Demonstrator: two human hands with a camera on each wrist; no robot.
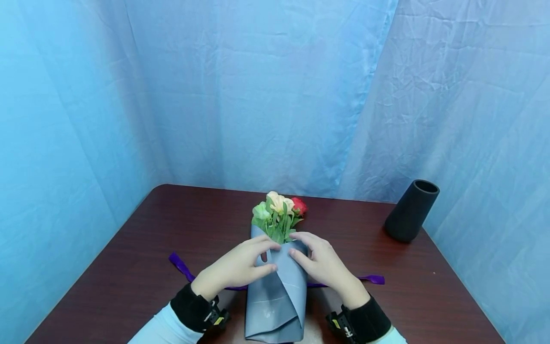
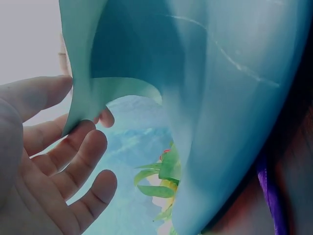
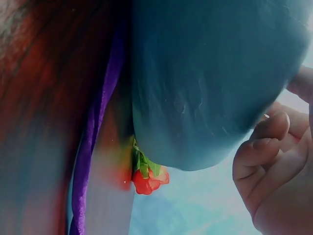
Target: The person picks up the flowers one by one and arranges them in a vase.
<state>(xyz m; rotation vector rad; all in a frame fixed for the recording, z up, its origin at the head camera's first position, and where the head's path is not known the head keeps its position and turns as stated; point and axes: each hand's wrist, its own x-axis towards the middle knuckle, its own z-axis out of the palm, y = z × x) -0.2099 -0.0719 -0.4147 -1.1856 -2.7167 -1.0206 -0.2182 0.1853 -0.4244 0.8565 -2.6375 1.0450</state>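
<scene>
A small bouquet lies on the table, its cream flower (image 1: 279, 202), pale green flower (image 1: 260, 211) and red flower (image 1: 299, 206) showing above a sleeve of blue-grey wrapping paper (image 1: 275, 306). My left hand (image 1: 247, 263) holds the paper's upper left edge, which passes between the thumb (image 2: 51, 95) and the index finger. On the opposite side, my right hand (image 1: 322, 260) grips the upper right edge with thumb and curled fingers (image 3: 271, 129). The stems' lower part is hidden inside the paper. A purple ribbon (image 1: 180, 265) runs crosswise beneath the bundle, its ends out on both sides.
A black vase (image 1: 411, 210) stands at the table's back right, near the edge. Blue cloth (image 1: 266, 95) hangs behind the dark wooden table (image 1: 206, 210) and along both sides.
</scene>
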